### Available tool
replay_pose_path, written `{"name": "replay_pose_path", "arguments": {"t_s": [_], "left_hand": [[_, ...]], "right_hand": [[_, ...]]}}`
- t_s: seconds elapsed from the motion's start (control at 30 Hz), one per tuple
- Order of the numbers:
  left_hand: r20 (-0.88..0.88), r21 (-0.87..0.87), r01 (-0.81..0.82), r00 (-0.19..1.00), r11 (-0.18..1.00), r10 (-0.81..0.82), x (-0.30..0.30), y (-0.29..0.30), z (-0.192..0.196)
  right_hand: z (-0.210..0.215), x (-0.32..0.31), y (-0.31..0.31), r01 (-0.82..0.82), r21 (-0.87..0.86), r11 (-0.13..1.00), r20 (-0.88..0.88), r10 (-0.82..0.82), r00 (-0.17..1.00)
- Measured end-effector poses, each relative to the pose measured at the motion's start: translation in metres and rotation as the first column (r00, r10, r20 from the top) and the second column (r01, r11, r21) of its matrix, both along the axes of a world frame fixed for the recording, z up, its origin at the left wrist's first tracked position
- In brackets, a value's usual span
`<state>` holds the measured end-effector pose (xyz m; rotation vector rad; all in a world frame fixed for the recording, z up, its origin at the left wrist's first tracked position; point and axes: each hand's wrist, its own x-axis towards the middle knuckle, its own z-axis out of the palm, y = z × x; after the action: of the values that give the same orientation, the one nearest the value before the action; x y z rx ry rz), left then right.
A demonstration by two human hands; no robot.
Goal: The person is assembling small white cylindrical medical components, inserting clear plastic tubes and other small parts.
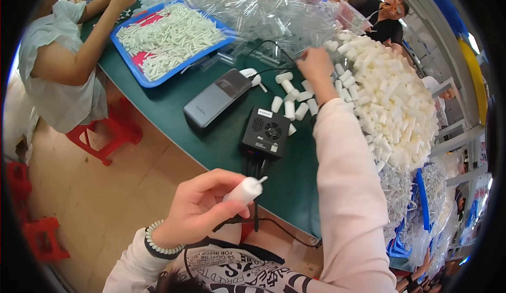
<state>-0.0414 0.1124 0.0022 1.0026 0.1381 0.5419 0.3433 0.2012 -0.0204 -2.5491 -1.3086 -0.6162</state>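
Dark green tabletop (300, 174) slants through the centre of the frame, with tan floor (145, 187) at lower left. Just below centre is a smooth white cylinder (243, 191), a thin white rod (262, 180) jutting from its upper-right end. The left hand (197, 203) pinches this cylinder between thumb and fingers, its forearm angling up from the lower edge. The right arm stretches from lower right to upper centre, so the right hand (316, 66) is well apart from the cylinder; its fingers curl, and I cannot tell whether they grip anything. Loose short white cylinders (290, 109) lie just below that hand, beside a large off-white heap of cylinders (395, 103) at upper right. Between the hands sits a black box with a fan grille (265, 132); a grey rectangular device (217, 98) lies left of it.
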Motion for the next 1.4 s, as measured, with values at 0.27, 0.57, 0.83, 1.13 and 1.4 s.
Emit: {"name": "replay_pose_path", "arguments": {"t_s": [0.27, 0.57, 0.83, 1.13, 1.4], "left_hand": [[0.036, 0.418, -0.229, 0.971, 0.879, 0.235, 0.023, -0.002, 0.001], [0.117, 0.776, -0.25, 0.959, 0.579, 0.257, 0.043, -0.047, 0.011], [0.038, 0.837, -0.155, 0.973, 0.525, 0.228, 0.042, -0.073, 0.012], [0.014, 0.873, -0.093, 0.986, 0.478, 0.166, 0.055, -0.09, 0.006], [-0.036, 0.952, -0.003, 0.992, 0.305, 0.123, 0.056, -0.096, 0.009]], "right_hand": [[0.108, -0.102, -0.152, -0.187, 0.194, 0.963, -0.492, 0.26, 0.831], [0.077, -0.206, -0.299, -0.245, 0.516, 0.821, -0.644, 0.561, 0.521], [0.066, -0.209, -0.327, -0.277, 0.444, 0.852, -0.541, 0.501, 0.675], [0.041, -0.21, -0.351, -0.08, 0.612, 0.787, -0.655, 0.561, 0.506], [0.029, -0.216, -0.356, 0.065, 0.504, 0.861, -0.838, 0.469, 0.28]]}}
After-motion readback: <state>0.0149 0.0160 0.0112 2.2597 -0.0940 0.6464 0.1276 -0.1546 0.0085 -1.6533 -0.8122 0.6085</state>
